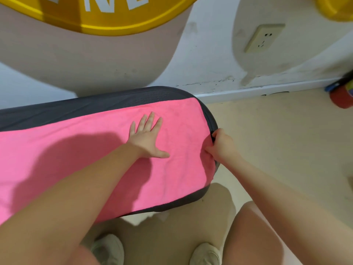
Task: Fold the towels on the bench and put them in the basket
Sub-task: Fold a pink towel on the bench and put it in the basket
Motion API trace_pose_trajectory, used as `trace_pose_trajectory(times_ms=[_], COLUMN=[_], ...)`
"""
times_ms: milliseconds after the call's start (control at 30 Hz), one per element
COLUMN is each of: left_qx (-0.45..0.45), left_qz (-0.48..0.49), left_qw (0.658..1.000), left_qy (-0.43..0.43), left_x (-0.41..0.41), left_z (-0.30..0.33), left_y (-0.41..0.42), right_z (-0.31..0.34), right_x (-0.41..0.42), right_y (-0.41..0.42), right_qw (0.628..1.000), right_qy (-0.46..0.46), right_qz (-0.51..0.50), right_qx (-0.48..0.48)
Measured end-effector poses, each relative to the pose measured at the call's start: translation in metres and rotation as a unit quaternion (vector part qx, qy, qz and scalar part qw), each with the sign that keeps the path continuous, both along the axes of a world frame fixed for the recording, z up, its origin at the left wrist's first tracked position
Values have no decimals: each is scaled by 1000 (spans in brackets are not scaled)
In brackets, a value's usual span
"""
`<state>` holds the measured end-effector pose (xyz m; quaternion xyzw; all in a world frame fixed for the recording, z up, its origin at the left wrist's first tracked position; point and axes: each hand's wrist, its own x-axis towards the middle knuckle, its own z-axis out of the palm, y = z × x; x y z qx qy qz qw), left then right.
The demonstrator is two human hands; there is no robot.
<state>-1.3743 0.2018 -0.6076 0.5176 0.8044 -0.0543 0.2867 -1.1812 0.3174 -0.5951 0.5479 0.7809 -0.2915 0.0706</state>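
A bright pink towel [80, 150] lies spread flat along a dark grey padded bench [95, 104], covering most of its top up to the rounded right end. My left hand [147, 136] rests flat on the towel with fingers spread, palm down, near the right part of the cloth. My right hand [221, 145] is closed on the towel's right edge where it hangs over the bench's end. No basket is in view.
A white wall with a socket [264, 37] and a yellow sign [107, 14] stands behind the bench. Beige floor stretches to the right, with a red object [342, 96] at the far right by the skirting. My shoes [108, 249] are below the bench edge.
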Motion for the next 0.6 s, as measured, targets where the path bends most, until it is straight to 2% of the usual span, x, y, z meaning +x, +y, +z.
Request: trace_pose_trajectory(times_ms=[100,200,267,333,400,500,600], left_qx=[-15,41,84,96,82,60,49], left_qz=[-5,-63,-109,-161,-234,-313,-312], left_qw=[1000,997,990,982,969,946,946], left_qy=[18,21,22,13,21,57,76], left_x=[17,45,65,84,102,122,134], left_z=[12,26,32,31,26,19,14], left_y=[6,10,13,18,25,37,44], right_z=[3,11,15,17,16,11,5], right_x=[6,15,17,13,4,-15,-30], right_y=[7,20,34,47,58,70,79], right_qw=[993,979,987,994,983,980,983], right_qy=[-91,-176,-124,22,138,164,139], right_qz=[68,104,102,57,17,47,71], right_qx=[18,0,-26,-86,-120,-107,-97])
